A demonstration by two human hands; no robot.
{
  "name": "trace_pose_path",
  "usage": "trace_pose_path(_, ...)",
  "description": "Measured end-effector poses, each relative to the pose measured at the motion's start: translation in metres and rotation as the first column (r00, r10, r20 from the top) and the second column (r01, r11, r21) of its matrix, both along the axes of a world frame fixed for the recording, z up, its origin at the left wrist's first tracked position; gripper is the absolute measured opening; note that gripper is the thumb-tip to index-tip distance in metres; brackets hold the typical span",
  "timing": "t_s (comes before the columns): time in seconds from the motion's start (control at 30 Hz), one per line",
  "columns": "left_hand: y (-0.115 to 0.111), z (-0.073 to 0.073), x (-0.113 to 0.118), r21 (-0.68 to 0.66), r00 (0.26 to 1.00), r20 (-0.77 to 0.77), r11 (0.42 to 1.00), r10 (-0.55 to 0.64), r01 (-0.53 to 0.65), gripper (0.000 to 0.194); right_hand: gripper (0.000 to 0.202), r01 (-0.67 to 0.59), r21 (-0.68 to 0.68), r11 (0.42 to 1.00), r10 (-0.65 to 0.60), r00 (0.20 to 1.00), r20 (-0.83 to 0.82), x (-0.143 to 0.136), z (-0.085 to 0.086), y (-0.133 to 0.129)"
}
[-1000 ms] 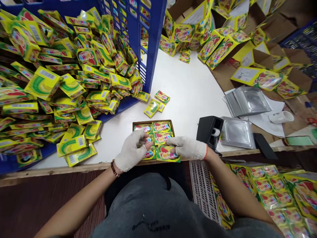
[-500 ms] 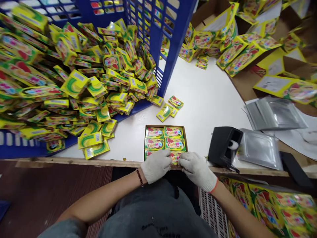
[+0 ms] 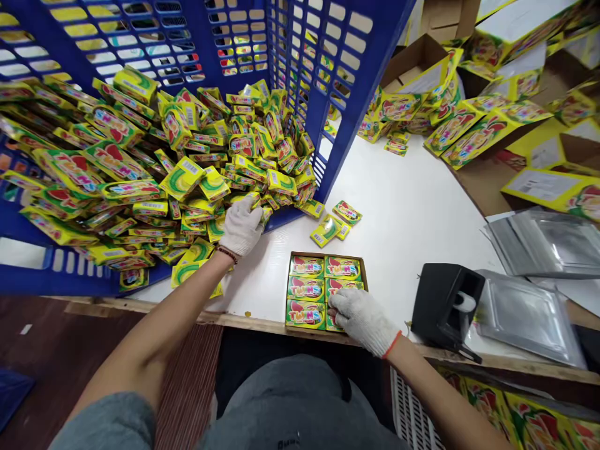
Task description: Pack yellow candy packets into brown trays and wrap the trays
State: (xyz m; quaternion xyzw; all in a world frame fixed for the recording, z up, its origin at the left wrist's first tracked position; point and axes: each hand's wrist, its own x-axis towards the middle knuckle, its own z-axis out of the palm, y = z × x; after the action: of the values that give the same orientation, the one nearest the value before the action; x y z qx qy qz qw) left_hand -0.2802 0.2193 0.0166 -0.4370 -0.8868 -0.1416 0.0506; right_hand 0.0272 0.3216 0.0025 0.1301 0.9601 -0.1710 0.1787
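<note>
My left hand, in a white knit glove, is at the front of the pile of small yellow-green "TWINS" packs in the blue crate. Its fingers are bent round a small pack at the pile's edge. A shallow display box lies by the table's front edge, holding rows of packs with their fronts up. Over its right column rests my gloved right hand, fingers curled together and touching the packs there. What lies under those fingers is partly hidden.
The blue crate stands tilted at the left. Loose packs lie behind the box. A black tape dispenser and clear plastic trays sit to the right. Printed cartons heap up at the back right.
My left hand has gone from the display box leftward and back to the pile, uncovering the lower left pack. My right hand remains at the box's right side. The view has shifted.
</note>
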Motion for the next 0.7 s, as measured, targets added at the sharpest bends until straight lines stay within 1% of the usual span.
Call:
trace_pose_path(0.03, -0.002, 0.001, 0.000, 0.104, 0.999, 0.050, 0.994, 0.019, -0.024, 0.012, 0.014, 0.010, -0.051, 0.999, -0.012, 0.999, -0.037, 0.002, -0.002, 0.002)
trace_pose_path(0.07, -0.004, 0.003, 0.004, 0.226, 0.990, 0.134, 0.972, 0.035, -0.065, 0.014, 0.014, 0.029, -0.113, 0.993, -0.039, 0.995, -0.090, 0.004, -0.003, 0.004)
trace_pose_path(0.1, -0.007, 0.006, 0.010, 0.343, 0.967, 0.254, 0.931, 0.033, -0.122, 0.019, 0.016, 0.057, -0.180, 0.982, -0.087, 0.983, -0.161, 0.005, -0.003, 0.005)
trace_pose_path(0.13, -0.010, 0.009, 0.017, 0.431, 0.917, 0.398, 0.882, 0.002, -0.189, 0.026, 0.018, 0.088, -0.245, 0.965, -0.149, 0.959, -0.242, 0.005, -0.002, 0.006)
trace_pose_path(0.17, -0.013, 0.013, 0.027, 0.479, 0.838, 0.543, 0.840, -0.055, -0.255, 0.032, 0.018, 0.120, -0.303, 0.945, -0.221, 0.919, -0.325, 0.003, 0.000, 0.007)
trace_pose_path(0.2, -0.015, 0.016, 0.038, 0.492, 0.734, 0.668, 0.814, -0.126, -0.308, 0.038, 0.018, 0.155, -0.355, 0.922, -0.299, 0.867, -0.399, -0.002, 0.003, 0.007)
trace_pose_path(0.23, -0.017, 0.018, 0.049, 0.487, 0.622, 0.759, 0.802, -0.192, -0.347, 0.041, 0.016, 0.190, -0.404, 0.895, -0.376, 0.810, -0.451, -0.008, 0.006, 0.006)
trace_pose_path(0.27, -0.018, 0.020, 0.062, 0.475, 0.520, 0.818, 0.797, -0.244, -0.373, 0.044, 0.016, 0.217, -0.460, 0.861, -0.446, 0.757, -0.477, -0.015, 0.010, 0.006)
trace_pose_path(0.3, -0.018, 0.021, 0.074, 0.465, 0.440, 0.852, 0.797, -0.284, -0.385, 0.045, 0.020, 0.236, -0.519, 0.821, -0.510, 0.712, -0.483, -0.024, 0.015, 0.006)
trace_pose_path(0.33, -0.019, 0.022, 0.086, 0.459, 0.380, 0.870, 0.799, -0.314, -0.388, 0.046, 0.025, 0.241, -0.575, 0.782, -0.558, 0.682, -0.473, -0.032, 0.019, 0.007)
trace_pose_path(0.37, -0.020, 0.022, 0.097, 0.456, 0.341, 0.878, 0.803, -0.335, -0.384, 0.046, 0.029, 0.236, -0.621, 0.748, -0.590, 0.666, -0.457, -0.040, 0.024, 0.009)
trace_pose_path(0.4, -0.021, 0.021, 0.107, 0.451, 0.313, 0.883, 0.813, -0.349, -0.367, 0.046, 0.031, 0.221, -0.646, 0.730, -0.597, 0.667, -0.446, -0.046, 0.028, 0.012)
trace_pose_path(0.43, -0.023, 0.020, 0.115, 0.445, 0.296, 0.886, 0.830, -0.356, -0.336, 0.046, 0.031, 0.200, -0.652, 0.731, -0.583, 0.681, -0.443, -0.050, 0.032, 0.015)
trace_pose_path(0.47, -0.027, 0.018, 0.120, 0.439, 0.290, 0.888, 0.848, -0.358, -0.298, 0.045, 0.029, 0.182, -0.641, 0.745, -0.551, 0.709, -0.440, -0.052, 0.035, 0.017)
trace_pose_path(0.5, -0.031, 0.016, 0.122, 0.435, 0.304, 0.884, 0.862, -0.354, -0.261, 0.044, 0.026, 0.168, -0.618, 0.768, -0.506, 0.751, -0.424, -0.052, 0.037, 0.020)
trace_pose_path(0.53, -0.037, 0.013, 0.122, 0.429, 0.337, 0.877, 0.874, -0.343, -0.227, 0.043, 0.024, 0.159, -0.591, 0.791, -0.452, 0.802, -0.390, -0.049, 0.038, 0.021)
trace_pose_path(0.6, -0.050, 0.007, 0.115, 0.404, 0.445, 0.848, 0.893, -0.286, -0.197, 0.043, 0.024, 0.169, -0.521, 0.836, -0.346, 0.901, -0.263, -0.039, 0.036, 0.019)
trace_pose_path(0.67, -0.064, 0.000, 0.106, 0.359, 0.551, 0.813, 0.907, -0.187, -0.221, 0.042, 0.024, 0.197, -0.437, 0.878, -0.276, 0.953, -0.126, -0.028, 0.029, 0.011)
trace_pose_path(0.7, -0.069, -0.003, 0.103, 0.331, 0.576, 0.805, 0.913, -0.141, -0.240, 0.041, 0.024, 0.206, -0.407, 0.890, -0.268, 0.958, -0.100, -0.024, 0.023, 0.005)
